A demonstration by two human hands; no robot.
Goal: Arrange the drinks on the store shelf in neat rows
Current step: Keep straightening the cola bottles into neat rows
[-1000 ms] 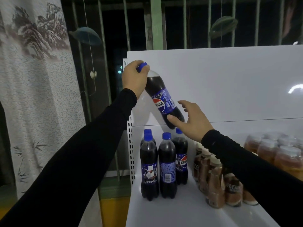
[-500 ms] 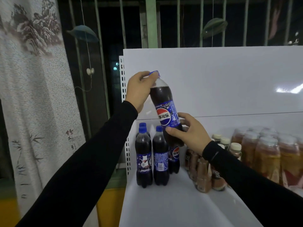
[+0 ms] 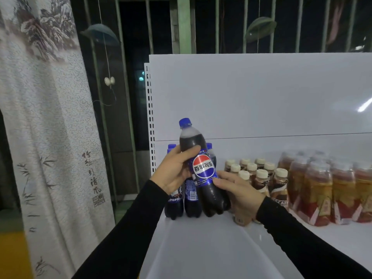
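Since the earlier frame I've brought the cola bottle (image 3: 203, 170) down from up against the back panel to shelf level, and my left hand (image 3: 177, 170) has slid off the cap onto the upper body. Right hand (image 3: 239, 192) has moved from just under the base to the lower label.

Both hands are on it now: left fingers curled round the shoulder above the label, right thumb and fingers wrapped round the lower half. Bottle is near upright, tilted slightly, label facing me. Its base is low over the white shelf (image 3: 201, 248); I can't tell whether it's touching down yet.

It sits just in front and to the right of the standing cola bottles (image 3: 181, 202) at the shelf's left end. Small coffee bottles (image 3: 261, 178) are just beside on the right, tea packs (image 3: 322, 188) further right.

Step in hand: I read this as setting this bottle into the cola group, front row, right of the two front ones.

Next move calls for: straighten it, seat the base flat, nudge it flush with its neighbours, keep the label forward. Watch the right hand's back, which is close against the coffee bottles and could knock one on release.
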